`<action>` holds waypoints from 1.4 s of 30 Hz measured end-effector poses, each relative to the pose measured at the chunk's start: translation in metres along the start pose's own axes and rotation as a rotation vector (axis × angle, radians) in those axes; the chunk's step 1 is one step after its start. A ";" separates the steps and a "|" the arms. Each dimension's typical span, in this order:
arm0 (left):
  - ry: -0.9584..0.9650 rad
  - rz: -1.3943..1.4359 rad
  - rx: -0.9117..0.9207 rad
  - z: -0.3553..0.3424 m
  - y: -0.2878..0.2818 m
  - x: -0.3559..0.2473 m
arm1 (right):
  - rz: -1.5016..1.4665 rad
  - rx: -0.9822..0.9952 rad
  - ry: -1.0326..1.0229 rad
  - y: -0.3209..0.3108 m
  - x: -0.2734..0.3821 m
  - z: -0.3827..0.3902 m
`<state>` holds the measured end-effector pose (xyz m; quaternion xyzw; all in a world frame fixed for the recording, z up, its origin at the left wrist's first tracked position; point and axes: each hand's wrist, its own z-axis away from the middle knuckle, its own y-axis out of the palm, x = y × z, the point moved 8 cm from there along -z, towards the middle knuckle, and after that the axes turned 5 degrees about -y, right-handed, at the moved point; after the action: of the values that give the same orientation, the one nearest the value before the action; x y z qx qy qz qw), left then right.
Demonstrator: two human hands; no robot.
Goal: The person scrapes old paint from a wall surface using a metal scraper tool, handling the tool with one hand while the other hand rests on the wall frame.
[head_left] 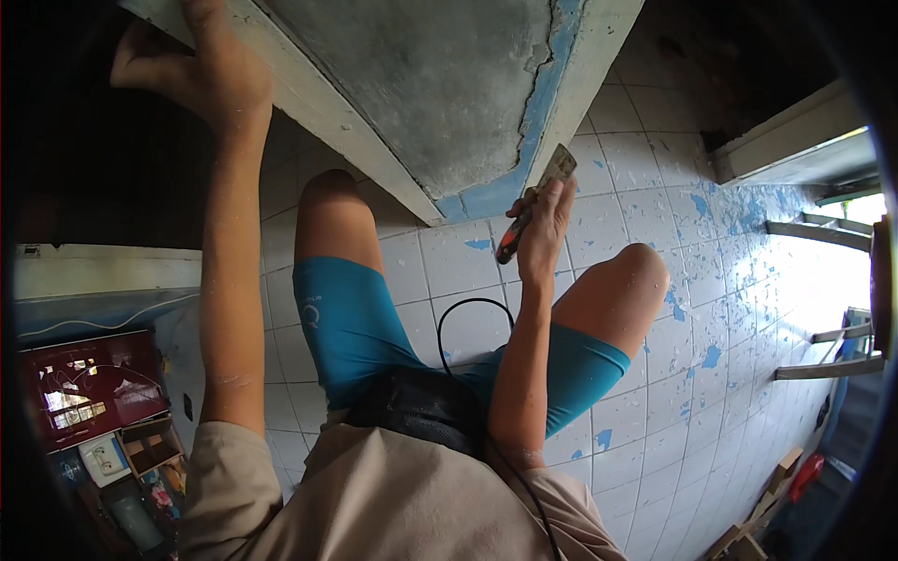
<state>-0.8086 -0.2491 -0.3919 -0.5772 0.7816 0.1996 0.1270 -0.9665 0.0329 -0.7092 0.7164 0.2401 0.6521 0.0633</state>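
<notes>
My right hand (544, 222) grips a scraper (535, 203) with a red and black handle and a flat metal blade. The blade tip rests at the edge of a grey slab (440, 84), where blue paint peels along its white border. My left hand (201, 65) is raised high and grasps the slab's white left edge. Both my knees in blue shorts (346, 323) show below, over a white tiled floor.
White floor tiles (692, 374) are strewn with blue paint flakes. A black cord (458, 318) loops over my lap. A dark red cabinet (89, 388) with small boxes stands at the lower left. Wooden pieces and a red object (806, 475) lie at the lower right. Bright window bars are at right.
</notes>
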 end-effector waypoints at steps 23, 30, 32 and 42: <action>-0.007 -0.009 -0.036 0.006 0.005 -0.013 | 0.335 0.170 0.342 0.007 -0.017 -0.040; 0.022 -0.063 -0.025 0.001 0.005 -0.017 | 0.259 0.202 0.188 0.020 0.002 -0.060; 0.033 -0.030 -0.018 0.003 0.012 -0.015 | 0.375 0.171 0.221 0.015 0.008 -0.057; -0.060 -0.036 0.042 0.008 0.017 -0.015 | 0.426 0.002 -0.089 0.006 -0.032 -0.050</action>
<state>-0.8203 -0.2282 -0.3898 -0.5822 0.7709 0.1981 0.1661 -1.0145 0.0033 -0.7284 0.7789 0.0806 0.6184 -0.0662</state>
